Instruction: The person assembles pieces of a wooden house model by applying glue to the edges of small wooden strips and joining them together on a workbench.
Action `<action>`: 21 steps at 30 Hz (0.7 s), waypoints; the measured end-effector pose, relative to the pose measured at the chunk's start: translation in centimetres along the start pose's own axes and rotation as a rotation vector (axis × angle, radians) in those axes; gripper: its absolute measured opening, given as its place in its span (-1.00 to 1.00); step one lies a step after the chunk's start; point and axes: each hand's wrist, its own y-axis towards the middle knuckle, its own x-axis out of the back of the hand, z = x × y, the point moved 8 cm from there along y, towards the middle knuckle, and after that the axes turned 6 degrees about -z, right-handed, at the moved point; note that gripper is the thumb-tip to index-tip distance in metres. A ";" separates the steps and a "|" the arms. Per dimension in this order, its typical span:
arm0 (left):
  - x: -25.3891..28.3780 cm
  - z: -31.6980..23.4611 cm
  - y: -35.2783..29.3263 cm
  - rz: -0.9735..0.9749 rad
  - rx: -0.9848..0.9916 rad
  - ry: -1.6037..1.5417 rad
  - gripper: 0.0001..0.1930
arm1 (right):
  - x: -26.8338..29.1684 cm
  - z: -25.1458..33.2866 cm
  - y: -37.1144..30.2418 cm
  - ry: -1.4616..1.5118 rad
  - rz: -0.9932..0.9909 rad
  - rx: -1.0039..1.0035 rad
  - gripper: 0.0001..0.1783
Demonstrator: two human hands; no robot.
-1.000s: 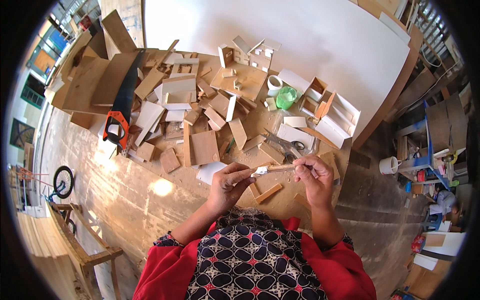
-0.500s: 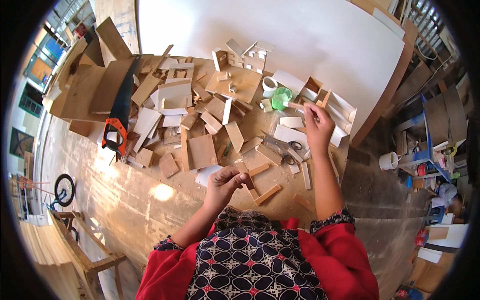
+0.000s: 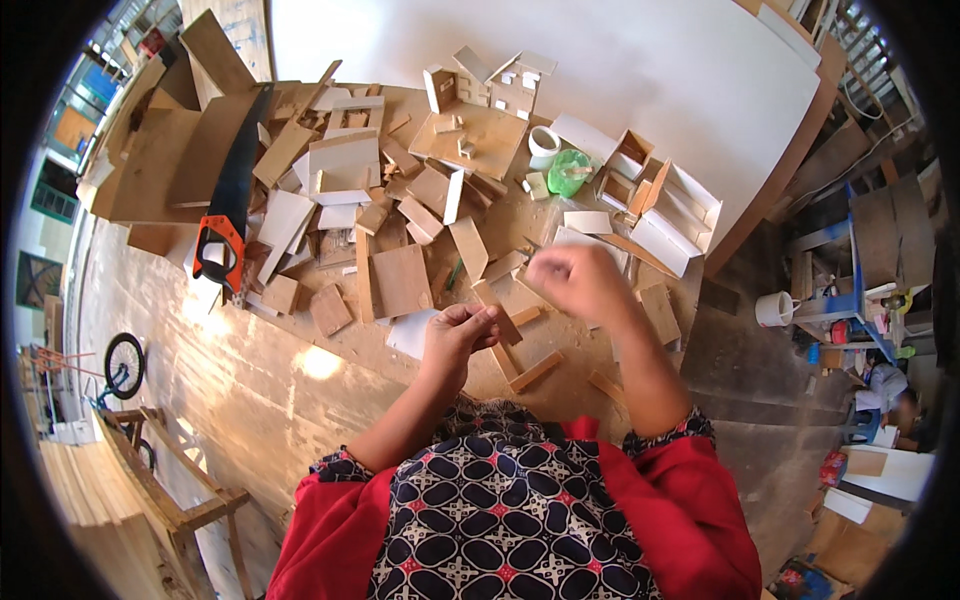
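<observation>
My left hand [image 3: 462,332] is closed, pinching a small flat wooden piece [image 3: 509,326] between thumb and fingers above the front of the worktable. Close by on its right, my right hand [image 3: 582,283] is curled and smeared by motion. What it grips is hidden beneath it. Under and beside the hands lie wooden strips [image 3: 537,372]. The dark tip of the scissors [image 3: 530,246] shows past the right hand, which covers their handles. Farther back stand a green plastic cup [image 3: 569,173] and a white cup [image 3: 543,147].
A handsaw with an orange handle [image 3: 219,250] leans at the left of a pile of wood offcuts [image 3: 400,281]. A small wooden house model [image 3: 515,90] stands at the back on a board. Open wooden boxes [image 3: 680,215] are at the right, before a large white panel [image 3: 560,50].
My right hand has come from the green cup, where it held a stick with a pale tip, toward my left hand. That stick no longer shows. The left hand keeps its wooden piece.
</observation>
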 end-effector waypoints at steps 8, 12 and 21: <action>-2.9 1.8 0.4 0.050 0.055 0.094 -0.80 | -4.4 -5.8 -5.9 0.300 0.203 -0.357 -0.73; -2.9 2.8 0.4 0.060 0.088 0.168 -0.78 | -3.9 -7.0 -7.2 0.372 0.221 -0.535 -0.76; -1.6 -2.0 0.7 -0.078 -0.596 0.761 -0.82 | -3.3 -11.5 -9.9 0.187 0.202 -0.601 -0.75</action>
